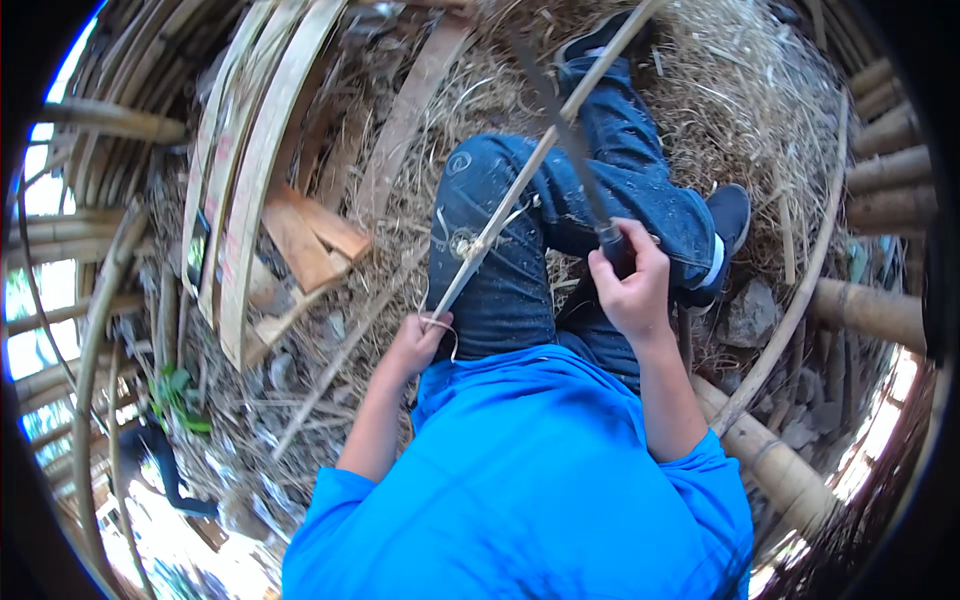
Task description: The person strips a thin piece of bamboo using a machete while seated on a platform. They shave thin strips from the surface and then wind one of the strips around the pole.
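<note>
A long, pale bamboo strip [537, 158] slants across my jeans, its near end gripped in my left hand [415, 345] beside my thigh. Thin shavings curl off the strip near my knee, and one loops over my left fingers. My right hand [637, 283] is closed round the dark handle of a long knife [580, 150]. Its blade points away from me and passes close to the strip; whether the two touch I cannot tell. The blade's far end is blurred.
Several split bamboo slats [262, 170] lean at the far left, near cut wood blocks [312, 240]. Shavings [740, 110] cover the ground ahead. Thick bamboo poles [770, 455] lie at my right, with a stone [750, 313] nearby. Bamboo walls [890, 170] stand on both sides.
</note>
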`<state>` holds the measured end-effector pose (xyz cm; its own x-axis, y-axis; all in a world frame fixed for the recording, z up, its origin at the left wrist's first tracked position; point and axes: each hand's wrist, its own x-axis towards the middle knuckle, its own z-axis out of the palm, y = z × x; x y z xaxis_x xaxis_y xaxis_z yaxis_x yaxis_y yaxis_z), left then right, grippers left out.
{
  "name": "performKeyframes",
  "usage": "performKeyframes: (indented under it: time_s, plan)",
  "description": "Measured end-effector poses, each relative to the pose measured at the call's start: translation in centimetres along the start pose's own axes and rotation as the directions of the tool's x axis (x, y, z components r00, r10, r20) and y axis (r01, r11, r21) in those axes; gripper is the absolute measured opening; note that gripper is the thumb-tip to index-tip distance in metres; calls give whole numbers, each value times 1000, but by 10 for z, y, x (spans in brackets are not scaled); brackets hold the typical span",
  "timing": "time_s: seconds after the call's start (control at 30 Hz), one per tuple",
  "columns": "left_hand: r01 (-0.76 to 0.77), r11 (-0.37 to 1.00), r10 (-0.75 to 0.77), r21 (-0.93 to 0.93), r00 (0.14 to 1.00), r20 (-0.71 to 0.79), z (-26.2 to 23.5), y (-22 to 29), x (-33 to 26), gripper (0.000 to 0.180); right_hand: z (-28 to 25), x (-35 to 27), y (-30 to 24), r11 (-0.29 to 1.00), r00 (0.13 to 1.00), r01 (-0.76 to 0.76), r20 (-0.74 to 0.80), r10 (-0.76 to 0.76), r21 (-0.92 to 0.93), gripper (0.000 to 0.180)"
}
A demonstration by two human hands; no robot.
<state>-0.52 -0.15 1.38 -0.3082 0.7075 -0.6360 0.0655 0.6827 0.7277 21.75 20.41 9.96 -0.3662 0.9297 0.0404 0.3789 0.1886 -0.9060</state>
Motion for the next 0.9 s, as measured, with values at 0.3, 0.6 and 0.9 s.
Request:
performKeyframes:
  time_s: [0.3,0.6,0.9]
  plan:
    - [-295,895,331,334,942,-54,7,32,-34,16,-6,5,-1,865,926,376,96,-365,-331,25]
    - [-456,734,592,504,793,-143,20,83,-59,21,-43,28,-28,714,941,330,161,-296,-617,12]
    - [-401,781,536,478,824,-185,15,80,-65,20,-115,84,13,772,974,14,-165,-154,-635,17]
